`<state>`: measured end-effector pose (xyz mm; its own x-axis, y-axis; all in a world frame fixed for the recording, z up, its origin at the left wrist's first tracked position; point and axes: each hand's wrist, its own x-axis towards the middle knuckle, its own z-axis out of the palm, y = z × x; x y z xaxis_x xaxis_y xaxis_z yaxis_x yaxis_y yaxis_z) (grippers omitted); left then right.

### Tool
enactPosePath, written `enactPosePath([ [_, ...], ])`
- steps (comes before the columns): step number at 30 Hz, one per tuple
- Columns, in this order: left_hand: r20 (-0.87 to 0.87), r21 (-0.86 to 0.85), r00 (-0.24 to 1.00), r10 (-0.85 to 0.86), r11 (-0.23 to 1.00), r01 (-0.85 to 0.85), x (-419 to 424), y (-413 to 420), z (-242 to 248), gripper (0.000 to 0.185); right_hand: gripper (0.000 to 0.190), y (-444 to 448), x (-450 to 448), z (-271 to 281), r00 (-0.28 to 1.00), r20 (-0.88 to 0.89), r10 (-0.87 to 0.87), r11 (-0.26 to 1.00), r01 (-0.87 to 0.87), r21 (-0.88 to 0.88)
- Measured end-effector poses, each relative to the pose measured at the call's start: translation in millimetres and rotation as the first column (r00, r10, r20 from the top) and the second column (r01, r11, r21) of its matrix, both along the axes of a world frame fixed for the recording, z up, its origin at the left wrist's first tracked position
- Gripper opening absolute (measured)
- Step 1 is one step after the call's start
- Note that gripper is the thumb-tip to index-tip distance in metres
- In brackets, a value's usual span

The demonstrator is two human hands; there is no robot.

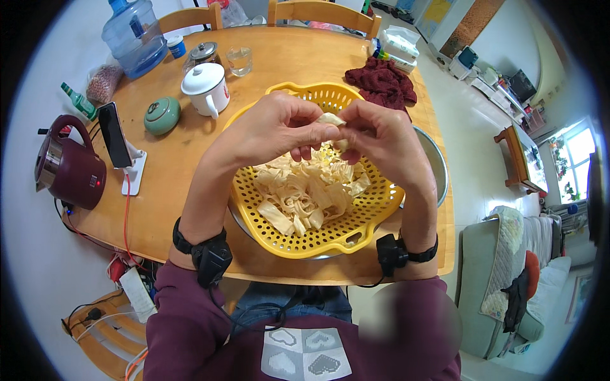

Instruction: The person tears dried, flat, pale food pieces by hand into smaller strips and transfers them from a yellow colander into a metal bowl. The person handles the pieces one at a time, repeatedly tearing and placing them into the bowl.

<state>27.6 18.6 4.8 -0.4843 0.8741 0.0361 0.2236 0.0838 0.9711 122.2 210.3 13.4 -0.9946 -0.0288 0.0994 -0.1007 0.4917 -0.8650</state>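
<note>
A yellow plastic colander [286, 245] stands before me on the wooden table, holding a heap of pale, folded strips of what looks like tofu skin [305, 190]. Above its far half, my left hand [295, 124] and my right hand [376, 135] meet. Between their fingertips is a small pale piece of the same food [330, 119], pinched from both sides. Part of a metal bowl [439, 162] shows to the right, behind my right forearm. Another metal rim is partly visible under the colander.
A lidded white enamel mug [205, 90], green ceramic jar [162, 115], glass of water [239, 61] and phone on a stand [115, 135] are to the left, with an electric kettle [76, 164] farther out. A dark red towel [383, 83] lies at the back right.
</note>
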Motion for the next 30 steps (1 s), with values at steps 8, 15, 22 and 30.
enactPosePath([
  [8,-0.642,-0.371,0.759,-0.108,0.910,-0.184,-22.6,-9.6,-24.6,0.037,0.023,60.9,39.8,29.5,0.977,-0.143,-0.156,0.951,0.188,0.244],
  [15,-0.544,-0.497,0.801,-0.250,0.865,-0.068,-24.6,-8.6,-32.3,0.029,0.026,113.9,54.1,27.4,0.946,0.015,-0.324,0.809,0.268,0.522],
  [22,-0.505,-0.501,0.827,-0.248,0.864,-0.047,-23.4,-3.0,-23.5,0.020,0.019,94.6,47.4,27.7,0.935,-0.214,-0.283,0.882,0.341,0.326],
  [30,-0.105,-0.030,0.994,-0.022,0.999,0.019,-18.6,-3.2,-12.7,0.023,0.036,28.4,8.9,2.9,0.961,-0.245,0.127,0.929,-0.029,0.370],
])
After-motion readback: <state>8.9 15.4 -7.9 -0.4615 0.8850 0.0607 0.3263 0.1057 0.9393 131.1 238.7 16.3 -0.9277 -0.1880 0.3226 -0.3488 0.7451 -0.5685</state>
